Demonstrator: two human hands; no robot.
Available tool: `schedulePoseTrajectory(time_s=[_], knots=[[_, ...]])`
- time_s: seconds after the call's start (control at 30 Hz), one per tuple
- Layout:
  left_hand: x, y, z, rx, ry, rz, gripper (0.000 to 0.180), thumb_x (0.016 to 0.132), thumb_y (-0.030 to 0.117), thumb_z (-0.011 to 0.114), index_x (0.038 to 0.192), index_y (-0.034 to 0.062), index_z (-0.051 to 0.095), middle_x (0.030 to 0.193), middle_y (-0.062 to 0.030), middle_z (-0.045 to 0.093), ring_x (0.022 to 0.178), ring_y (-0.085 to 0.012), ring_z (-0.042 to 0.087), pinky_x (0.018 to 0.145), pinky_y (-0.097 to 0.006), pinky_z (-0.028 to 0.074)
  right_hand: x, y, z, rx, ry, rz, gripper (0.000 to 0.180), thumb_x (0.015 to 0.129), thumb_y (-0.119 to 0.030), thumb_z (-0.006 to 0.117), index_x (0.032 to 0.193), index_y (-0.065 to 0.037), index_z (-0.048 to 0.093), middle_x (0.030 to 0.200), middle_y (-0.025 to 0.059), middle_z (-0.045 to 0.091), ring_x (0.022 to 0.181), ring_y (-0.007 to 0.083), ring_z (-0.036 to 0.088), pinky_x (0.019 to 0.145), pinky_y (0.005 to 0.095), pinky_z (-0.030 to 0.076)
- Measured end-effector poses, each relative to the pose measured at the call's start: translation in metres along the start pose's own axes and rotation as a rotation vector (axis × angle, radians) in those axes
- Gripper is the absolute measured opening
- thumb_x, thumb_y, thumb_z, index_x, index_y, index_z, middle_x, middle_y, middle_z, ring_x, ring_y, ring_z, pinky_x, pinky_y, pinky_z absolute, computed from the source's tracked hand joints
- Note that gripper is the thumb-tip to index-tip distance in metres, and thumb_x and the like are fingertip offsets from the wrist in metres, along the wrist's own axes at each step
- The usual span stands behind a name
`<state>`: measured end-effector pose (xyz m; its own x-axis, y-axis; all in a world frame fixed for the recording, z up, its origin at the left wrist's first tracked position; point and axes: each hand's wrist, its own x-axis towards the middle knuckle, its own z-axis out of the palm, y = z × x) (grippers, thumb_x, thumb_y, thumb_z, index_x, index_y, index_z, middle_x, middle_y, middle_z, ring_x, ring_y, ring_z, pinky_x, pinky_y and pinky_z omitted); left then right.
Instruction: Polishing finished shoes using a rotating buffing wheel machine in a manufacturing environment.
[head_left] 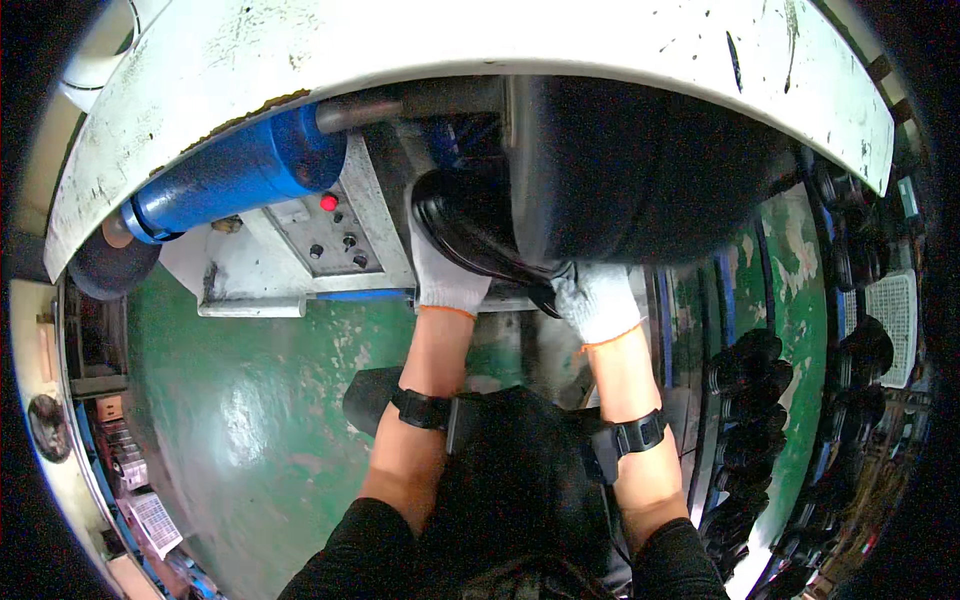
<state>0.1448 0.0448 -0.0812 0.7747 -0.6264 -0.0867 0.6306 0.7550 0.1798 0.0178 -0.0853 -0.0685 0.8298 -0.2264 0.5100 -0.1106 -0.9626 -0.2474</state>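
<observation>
A glossy black leather shoe (476, 232) lies slantwise between my hands, against the lower left side of a large dark polishing wheel (640, 170). The wheel looks smeared, as if turning. My left hand (445, 275), in a white knit glove, grips the shoe at its upper left end, with most fingers hidden behind it. At the lower right end my right hand (600, 303), gloved alike, is closed on the shoe close under the wheel. Its fingertips are partly hidden.
A white machine hood (480, 35) arches over the wheel. A blue motor housing (235, 175) and a control panel (330, 235) with a red button sit to the left. Several black shoes (745, 400) stand on racks at right. A white basket (890, 325) is beyond them.
</observation>
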Motion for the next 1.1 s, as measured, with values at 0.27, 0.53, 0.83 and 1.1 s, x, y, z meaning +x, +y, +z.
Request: schedulePoseTrajectory(time_s=[0.27, 0.53, 0.83, 1.1], knots=[[-0.007, 0.012, 0.031, 0.130, 0.147, 0.155, 0.060, 0.094, 0.060, 0.041, 0.128, 0.0129, 0.056, 0.128, -0.0064, 0.058, 0.113, -0.0280, 0.055, 0.102, -0.042, 0.042, 0.012, -0.030, 0.003, 0.090, 0.080, 0.027, 0.041, 0.078, -0.033, 0.064, 0.113, -0.012, 0.066, 0.119, 0.0225, 0.059, 0.093, 0.0429, 0.062, 0.087, 0.0523, 0.049], [0.001, -0.007, 0.016, 0.180, 0.215, 0.130, 0.058, 0.092, 0.060, 0.048, 0.127, 0.0152, 0.056, 0.125, -0.0051, 0.060, 0.112, -0.0251, 0.057, 0.100, -0.039, 0.044, 0.013, -0.035, -0.012, -0.153, -0.102, 0.104, 0.039, 0.076, -0.028, 0.058, 0.112, -0.017, 0.069, 0.114, 0.0155, 0.065, 0.103, 0.0396, 0.061, 0.103, 0.0519, 0.039], [-0.012, -0.080, 0.024, -0.195, 0.213, -0.201, 0.061, 0.089, 0.058, 0.054, 0.130, 0.0143, 0.055, 0.131, -0.0104, 0.057, 0.118, -0.0328, 0.053, 0.103, -0.047, 0.042, 0.011, 0.002, -0.076, -0.558, -0.184, -0.072, 0.039, 0.077, -0.027, 0.056, 0.112, -0.017, 0.069, 0.112, 0.0140, 0.066, 0.102, 0.0348, 0.063, 0.105, 0.0501, 0.039], [0.002, -0.157, -0.009, -0.032, 0.306, -0.238, 0.059, 0.097, 0.046, 0.029, 0.144, 0.0102, 0.039, 0.148, -0.0103, 0.040, 0.135, -0.0333, 0.037, 0.114, -0.047, 0.028, -0.009, 0.058, -0.087, -0.724, -0.298, 0.116, 0.038, 0.085, -0.023, 0.050, 0.118, -0.012, 0.065, 0.114, 0.0081, 0.067, 0.103, 0.0235, 0.062, 0.104, 0.0460, 0.039]])
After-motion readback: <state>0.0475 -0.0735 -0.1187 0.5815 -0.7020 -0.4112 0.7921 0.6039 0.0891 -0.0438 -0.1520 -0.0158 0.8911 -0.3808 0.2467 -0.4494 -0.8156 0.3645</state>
